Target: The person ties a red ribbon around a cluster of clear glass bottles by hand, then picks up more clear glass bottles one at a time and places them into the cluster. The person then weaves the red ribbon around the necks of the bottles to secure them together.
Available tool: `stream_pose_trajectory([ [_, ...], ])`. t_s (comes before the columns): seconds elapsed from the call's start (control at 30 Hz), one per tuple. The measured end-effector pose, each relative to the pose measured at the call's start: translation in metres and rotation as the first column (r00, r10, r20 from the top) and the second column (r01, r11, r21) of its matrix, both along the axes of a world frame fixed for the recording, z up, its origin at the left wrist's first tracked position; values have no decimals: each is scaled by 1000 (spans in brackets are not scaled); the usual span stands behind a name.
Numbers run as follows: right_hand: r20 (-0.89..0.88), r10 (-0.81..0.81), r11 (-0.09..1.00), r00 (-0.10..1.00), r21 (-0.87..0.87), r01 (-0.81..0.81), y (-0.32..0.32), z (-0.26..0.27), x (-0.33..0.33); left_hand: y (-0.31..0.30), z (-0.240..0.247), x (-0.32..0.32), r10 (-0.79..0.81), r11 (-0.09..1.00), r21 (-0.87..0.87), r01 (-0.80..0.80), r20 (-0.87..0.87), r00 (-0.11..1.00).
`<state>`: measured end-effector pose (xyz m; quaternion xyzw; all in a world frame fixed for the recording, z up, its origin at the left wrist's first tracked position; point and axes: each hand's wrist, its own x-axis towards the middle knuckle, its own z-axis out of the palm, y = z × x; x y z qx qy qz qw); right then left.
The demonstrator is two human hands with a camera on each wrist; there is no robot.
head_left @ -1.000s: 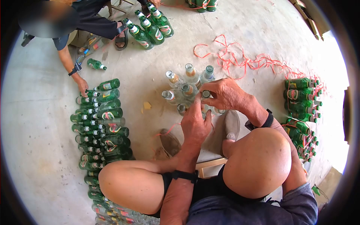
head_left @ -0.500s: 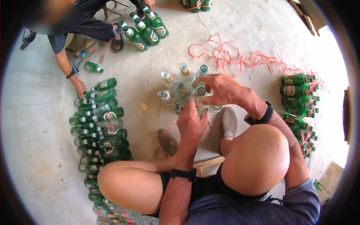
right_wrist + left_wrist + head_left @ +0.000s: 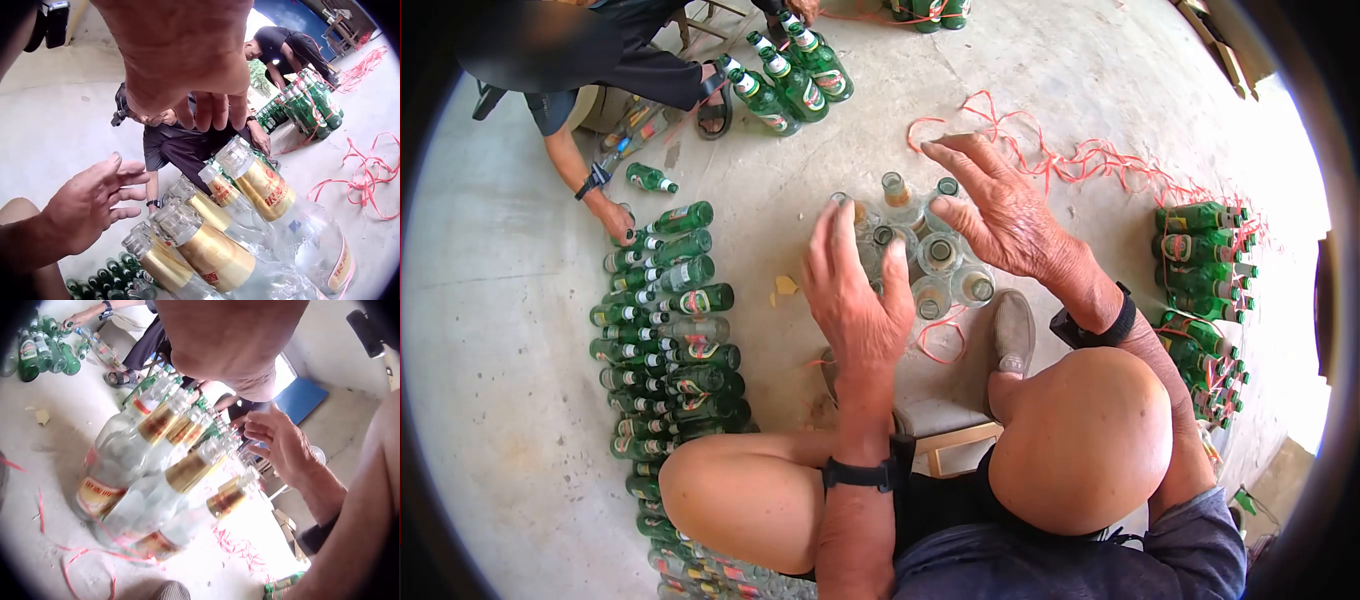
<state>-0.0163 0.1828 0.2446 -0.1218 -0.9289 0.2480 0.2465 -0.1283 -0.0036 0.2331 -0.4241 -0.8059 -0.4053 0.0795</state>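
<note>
Lifting off the necks they pinched half a second ago, the left hand [image 3: 855, 295] and the right hand [image 3: 1000, 215] now hang above the clear glass bottles [image 3: 940, 252]. Each grip is apart, fingers straight and spread, holding nothing. The cluster stays where it was, at the centre of the frame on the concrete floor [image 3: 530, 300], just beyond a grey shoe [image 3: 1012, 330].

Seven open mouths show, and the left hand hides any more on its side. The bottles stand upright, packed together and touching. They are colourless and uncapped, with gold foil round the necks and red-and-gold labels low on the bodies.

Red string [image 3: 1088, 160] lies tangled at the upper right, and one loop of it lies at the cluster's foot. Six standing green bottles [image 3: 785, 75] bunch at the upper left beside a second person. The lying green bottles [image 3: 675, 330] at the left edge overlap too much to count.
</note>
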Motion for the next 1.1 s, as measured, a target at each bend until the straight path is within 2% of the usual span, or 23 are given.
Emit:
stream_pose_trajectory([
  [0.07, 12, -1, 996, 1000, 93, -1, -5, -2, -6, 11, 3, -15, -16, 998, -61, 14, -34, 999],
  [0.17, 103, -9, 977, 995, 213, -13, -24, -29, -10, 19, -41, -21, -75, 953, -300, 40, -105, 992],
  [0.2, 147, -26, 968, 989, 251, -12, -32, -38, -10, 17, -46, -16, -84, 903, -429, -5, -188, 979],
  [0.23, 188, -41, 955, 981, 295, -17, -34, -43, -11, 19, -50, -17, -72, 909, -418, -10, -180, 981],
  [0.3, 244, -28, 963, 969, 267, -40, -39, -43, -7, 17, -50, -14, -54, 916, -401, -16, -162, 985],
  [0.43, 241, -7, 963, 970, 264, -58, -34, -37, -9, 17, -40, -11, -65, 897, -442, -9, -152, 986],
  [0.53, 219, 5, 959, 976, 277, -67, -36, -31, -1, 16, -41, -18, -79, 940, -336, 56, -55, 995],
  [0.7, 251, -23, 954, 968, 294, -54, -46, -41, 9, 11, -44, -4, -40, 916, -400, -27, -158, 987],
  [0.9, 177, -30, 969, 984, 246, -15, -45, -43, 8, 18, -48, 7, 9, 867, -485, -110, -206, 978],
  [1.1, 128, -29, 969, 991, 245, -3, -47, -50, 5, 19, -51, 5, 1, 854, -506, -121, -232, 973],
])
